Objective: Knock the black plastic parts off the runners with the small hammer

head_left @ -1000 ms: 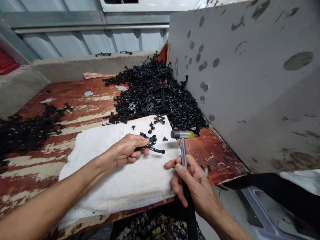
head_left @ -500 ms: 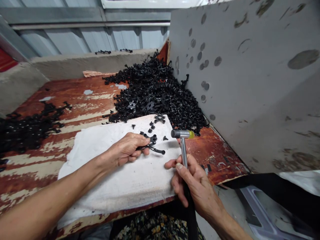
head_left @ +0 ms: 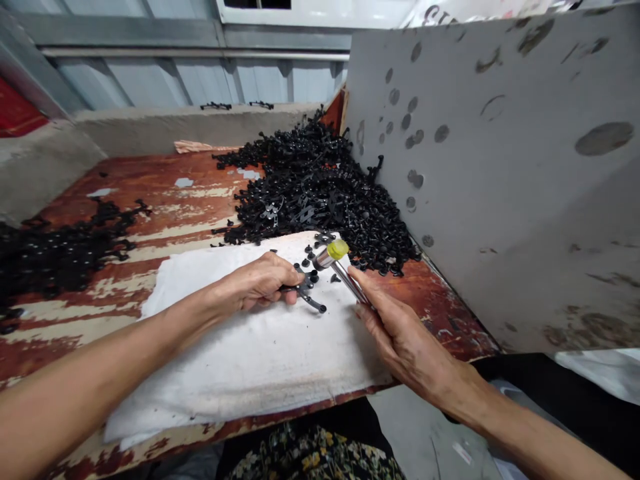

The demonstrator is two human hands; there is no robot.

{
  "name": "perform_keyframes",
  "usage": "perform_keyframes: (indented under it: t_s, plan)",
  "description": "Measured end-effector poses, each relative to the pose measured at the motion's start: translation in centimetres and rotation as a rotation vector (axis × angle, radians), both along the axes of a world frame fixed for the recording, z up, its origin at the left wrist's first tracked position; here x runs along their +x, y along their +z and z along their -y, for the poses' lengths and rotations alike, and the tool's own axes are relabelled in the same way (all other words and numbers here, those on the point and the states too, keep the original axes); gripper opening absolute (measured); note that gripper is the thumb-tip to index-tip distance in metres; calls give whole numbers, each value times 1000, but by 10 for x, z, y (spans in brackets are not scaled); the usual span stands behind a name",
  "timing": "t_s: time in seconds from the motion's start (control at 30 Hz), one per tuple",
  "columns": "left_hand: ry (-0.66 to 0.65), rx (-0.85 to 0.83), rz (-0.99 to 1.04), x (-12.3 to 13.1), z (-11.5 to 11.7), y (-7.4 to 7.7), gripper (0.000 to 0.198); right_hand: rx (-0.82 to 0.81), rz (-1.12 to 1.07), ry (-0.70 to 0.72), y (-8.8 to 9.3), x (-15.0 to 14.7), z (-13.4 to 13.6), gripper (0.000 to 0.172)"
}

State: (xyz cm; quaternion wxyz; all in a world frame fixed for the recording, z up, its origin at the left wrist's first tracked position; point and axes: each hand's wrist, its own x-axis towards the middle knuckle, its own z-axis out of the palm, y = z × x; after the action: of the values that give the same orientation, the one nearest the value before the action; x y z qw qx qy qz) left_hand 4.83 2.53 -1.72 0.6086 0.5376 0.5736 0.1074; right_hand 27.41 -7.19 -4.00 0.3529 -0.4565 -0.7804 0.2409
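Pinched in my left hand (head_left: 270, 280) is a black bracket with several arms (head_left: 311, 301), held low over a white cloth (head_left: 240, 360). My right hand (head_left: 395, 320) is closed around the handle of a small mallet (head_left: 350, 283). The mallet's head, with one yellow face (head_left: 338, 249) turned up, hangs just right of and above the bracket. Small black pegs (head_left: 307, 257) lie on the cloth beyond the bracket, and one more peg (head_left: 335, 278) lies under the mallet. Another black bracket (head_left: 325, 238) rests at the cloth's far edge, partly behind the mallet head.
A large heap of black parts (head_left: 320, 193) covers the back of the worn red-brown table (head_left: 170, 207). A smaller pile (head_left: 65, 247) lies at the left. A grey spotted panel (head_left: 490, 187) stands along the right side, with a concrete ledge (head_left: 160, 127) at the back.
My right hand has turned the mallet and brought its head left, close to the bracket, with the yellow face now upward. The left hand still holds the bracket, barely shifted.
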Motion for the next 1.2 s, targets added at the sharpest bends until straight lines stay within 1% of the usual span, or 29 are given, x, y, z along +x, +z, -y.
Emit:
perform_keyframes:
  t_s: [0.07, 0.13, 0.27, 0.3, 0.4, 0.47, 0.53, 0.6, 0.73, 0.77, 0.87, 0.97, 1.03, 1.1, 1.2]
  plan:
    - [7, 2, -16, 2, 0, 1, 33, 68, 32, 29, 3, 1, -3, 61]
    - [25, -2, -13, 4, 1, 3, 33, 102, 36, 26, 4, 1, -4, 63]
    - [46, -4, -53, 9, 4, 9, 38, 38, 105, 56, 5, 1, -4, 67]
    - [55, -4, -61, 10, 5, 10, 39, 50, 101, 63, 7, 0, -3, 67]
    - [68, -8, -60, 12, 6, 12, 42, 171, 19, 31, 12, 0, -1, 67]
    - [66, -14, -62, 12, 6, 11, 44, 173, 44, 5, 13, -1, -1, 68]
    - [68, -17, -57, 11, 6, 10, 43, 97, 129, 20, 12, -1, -1, 67]
    - [77, -20, -43, 11, 6, 9, 42, 70, 140, 48, 10, -2, -2, 67]
    - [96, -32, -61, 13, 7, 13, 44, 168, 12, 4, 10, -3, -2, 66]
    - [102, -38, -66, 14, 7, 14, 44, 166, 25, -5, 9, -3, -3, 66]
    - [113, -47, -64, 15, 7, 16, 42, 131, 105, 34, 6, 0, -7, 64]
    - [104, -59, -45, 15, 7, 15, 43, 178, 108, 11, 5, 2, -10, 65]
    - [99, -69, -57, 15, 6, 14, 44, 193, 169, 10, 5, 3, -10, 66]
    - [93, -74, -86, 14, 6, 13, 45, 180, 231, 40, 4, 2, -9, 66]
    - [78, -71, -93, 14, 6, 12, 45, 224, 161, 4, 3, 2, -8, 67]
